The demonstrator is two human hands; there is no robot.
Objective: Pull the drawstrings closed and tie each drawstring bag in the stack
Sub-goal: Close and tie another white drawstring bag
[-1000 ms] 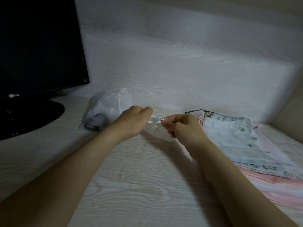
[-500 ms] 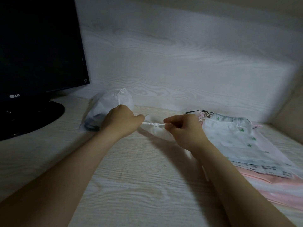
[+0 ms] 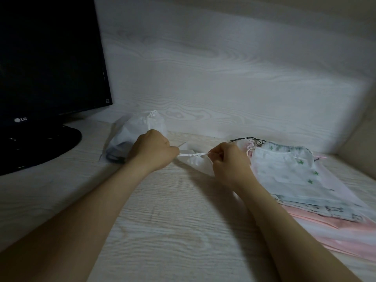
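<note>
While the two hands are bunched close together on the desk [image 3: 173,231], I see a white drawstring [image 3: 191,155] stretched taut between them, just beside the stack of bags [image 3: 284,180] on its monitor side. The left hand [image 3: 154,151] has its fingers curled tight and grips one end of the cord. The right hand [image 3: 230,163] pinches the other end between thumb and curled fingers. A small knot sits about midway along the cord. Under it lies the white bag [image 3: 198,166] the cord belongs to. Its mouth is gathered at the knot and its body rests flat on the desk, touching the near edge of the stack where the right hand covers it.

The stack lies flat. Its top bag is white with small green prints, greyer patterned ones lie beneath, and pink ones are at the bottom. Black and pink cords trail from its far end.

Beyond the left hand, farther from the stack, a filled white pouch [image 3: 140,127] sits with its neck cinched and something dark showing through it. The monitor [image 3: 50,58] stands farther from the stack again, its round base on the desk.
</note>
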